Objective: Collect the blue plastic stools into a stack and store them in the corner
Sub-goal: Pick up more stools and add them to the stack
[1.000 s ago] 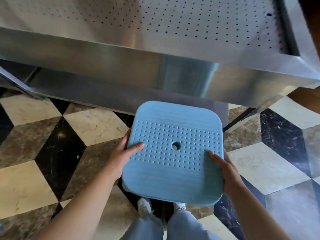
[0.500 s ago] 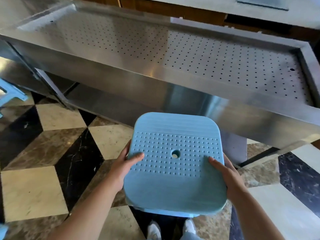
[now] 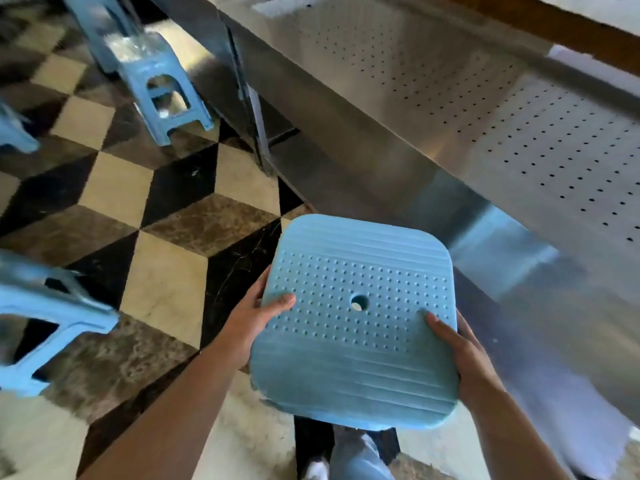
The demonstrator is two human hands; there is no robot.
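I carry a blue plastic stool (image 3: 353, 355) seat-up in front of me; its studded square seat has a round hole in the middle. My left hand (image 3: 252, 320) grips the seat's left edge, thumb on top. My right hand (image 3: 457, 344) grips the right edge the same way. Its legs are hidden under the seat. Another blue stool (image 3: 159, 84) stands upright on the floor at the upper left, beside the metal table's leg. A further blue stool (image 3: 45, 313) shows blurred at the left edge, and a piece of one more blue stool (image 3: 14, 129) higher up.
A long stainless-steel table (image 3: 450, 109) with a perforated top runs diagonally along the right, its leg (image 3: 256, 123) reaching the floor near the standing stool. The floor (image 3: 162, 289) is a black, cream and brown marble cube pattern. My feet show below the held stool.
My view has swung left while both hands keep the same grip on the stool. Other blue stools on the floor have come into sight on the left.
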